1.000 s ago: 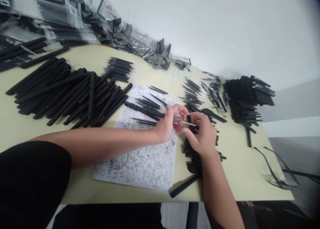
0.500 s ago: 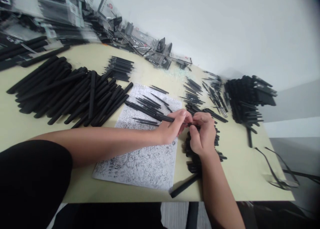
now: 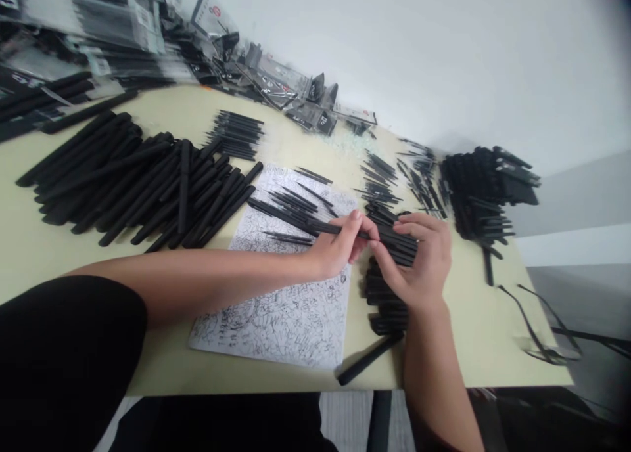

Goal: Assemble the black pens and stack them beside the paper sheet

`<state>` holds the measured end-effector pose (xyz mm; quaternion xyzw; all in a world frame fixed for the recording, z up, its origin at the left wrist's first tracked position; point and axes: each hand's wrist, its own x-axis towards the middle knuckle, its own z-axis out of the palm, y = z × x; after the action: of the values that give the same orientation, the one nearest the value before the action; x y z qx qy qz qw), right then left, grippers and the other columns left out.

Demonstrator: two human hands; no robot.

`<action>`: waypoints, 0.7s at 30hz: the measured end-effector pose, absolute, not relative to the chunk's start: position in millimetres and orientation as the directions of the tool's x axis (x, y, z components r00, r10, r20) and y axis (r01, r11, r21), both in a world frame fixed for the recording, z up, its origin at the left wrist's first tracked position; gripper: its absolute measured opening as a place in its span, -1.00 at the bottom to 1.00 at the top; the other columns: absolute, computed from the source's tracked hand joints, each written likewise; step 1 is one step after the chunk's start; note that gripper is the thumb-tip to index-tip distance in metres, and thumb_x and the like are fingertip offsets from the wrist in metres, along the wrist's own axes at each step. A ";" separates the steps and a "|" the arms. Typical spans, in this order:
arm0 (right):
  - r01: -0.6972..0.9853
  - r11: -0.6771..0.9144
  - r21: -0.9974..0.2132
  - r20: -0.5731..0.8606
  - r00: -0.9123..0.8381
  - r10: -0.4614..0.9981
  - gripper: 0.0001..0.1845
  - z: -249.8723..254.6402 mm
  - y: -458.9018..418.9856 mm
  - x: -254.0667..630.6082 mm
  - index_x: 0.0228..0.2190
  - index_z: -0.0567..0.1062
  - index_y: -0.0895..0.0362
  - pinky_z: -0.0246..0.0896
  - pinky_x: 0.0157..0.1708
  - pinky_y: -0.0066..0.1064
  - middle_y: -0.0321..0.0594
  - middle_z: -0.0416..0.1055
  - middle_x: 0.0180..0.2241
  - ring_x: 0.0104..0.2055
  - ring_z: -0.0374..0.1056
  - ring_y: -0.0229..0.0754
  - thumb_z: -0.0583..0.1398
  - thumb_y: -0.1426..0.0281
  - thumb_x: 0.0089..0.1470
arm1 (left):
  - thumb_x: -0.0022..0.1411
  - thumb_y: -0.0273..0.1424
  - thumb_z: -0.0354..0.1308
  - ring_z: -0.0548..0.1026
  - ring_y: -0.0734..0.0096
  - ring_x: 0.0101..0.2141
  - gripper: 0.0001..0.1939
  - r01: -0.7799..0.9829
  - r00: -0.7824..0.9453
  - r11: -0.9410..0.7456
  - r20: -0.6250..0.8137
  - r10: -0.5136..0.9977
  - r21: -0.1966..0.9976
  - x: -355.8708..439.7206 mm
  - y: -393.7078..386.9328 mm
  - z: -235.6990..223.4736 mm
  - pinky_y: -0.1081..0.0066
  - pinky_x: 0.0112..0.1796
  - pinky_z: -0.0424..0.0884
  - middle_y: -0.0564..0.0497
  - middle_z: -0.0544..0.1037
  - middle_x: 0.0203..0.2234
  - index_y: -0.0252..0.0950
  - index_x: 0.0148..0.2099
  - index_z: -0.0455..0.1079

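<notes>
Half a second ago both hands met around one spot; now the right hand (image 3: 424, 261) has shifted outward to the right and spread, while the left hand (image 3: 345, 245) stays nearly where it was. The left pinches a black pen (image 3: 323, 226) between thumb and fingers. The right is parted, its thumb well away from its curved fingers; the thumb tip lies right by the left fingertips, and I cannot tell whether it touches them or the pen's end.

The pen is slim, dark and matt, held slantwise above the right edge of a scribbled sheet of paper (image 3: 290, 324), its near end hidden by the fingers. The left forearm (image 3: 211, 278) reaches across almost level from the left; the right forearm (image 3: 436, 366) rises from below, its hand above a row of black pens (image 3: 387, 297).

Thin black sticks (image 3: 293, 199) lie on the paper's upper part. Left of it spreads a heap of thicker pens (image 3: 123, 182); to the right are a dark stack (image 3: 478, 182) and, near the table (image 3: 497, 334) corner, eyeglasses (image 3: 545, 355). Crumpled packaging (image 3: 296, 97) lines the back edge
</notes>
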<state>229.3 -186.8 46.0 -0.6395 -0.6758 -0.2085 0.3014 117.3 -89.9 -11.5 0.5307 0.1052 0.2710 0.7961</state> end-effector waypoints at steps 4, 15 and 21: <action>0.989 0.050 -0.138 0.559 0.036 0.829 -0.67 77.4 -213.9 209.6 -0.13 0.38 0.08 0.30 -0.14 -0.17 -0.11 0.40 -0.16 -0.11 0.36 -0.08 0.26 0.48 0.03 | 0.28 0.18 -0.33 0.20 0.56 -0.68 -0.32 -0.298 0.822 0.311 0.077 0.565 0.903 116.1 -90.5 -8.3 0.50 -0.63 0.14 0.13 0.18 -0.70 -0.28 -0.36 0.30; 0.984 0.156 -0.091 0.124 -0.144 0.982 -0.69 33.7 -306.2 142.6 -0.09 0.48 0.16 0.13 -0.05 -0.10 -0.14 0.51 -0.22 -0.18 0.36 -0.08 0.10 0.53 0.14 | 0.25 0.21 -0.34 0.18 0.58 -0.68 -0.31 -0.292 0.835 0.299 0.090 0.542 0.908 117.7 -91.0 -7.6 0.47 -0.62 0.14 0.11 0.22 -0.63 -0.27 -0.38 0.29; 0.972 0.195 -0.131 0.330 -0.143 0.933 -0.72 4.2 -319.7 145.9 -0.14 0.48 0.20 0.23 -0.06 -0.10 -0.12 0.50 -0.27 -0.18 0.37 -0.11 0.12 0.60 0.11 | 0.25 0.23 -0.34 0.20 0.58 -0.67 -0.29 -0.291 0.833 0.275 0.102 0.544 0.916 116.9 -91.1 -7.7 0.47 -0.62 0.13 0.11 0.22 -0.64 -0.27 -0.38 0.30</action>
<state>145.9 -319.7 4.2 -0.6319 -0.7538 -0.0565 0.1713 116.9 -91.1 -7.7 0.5412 0.1166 0.2642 0.7897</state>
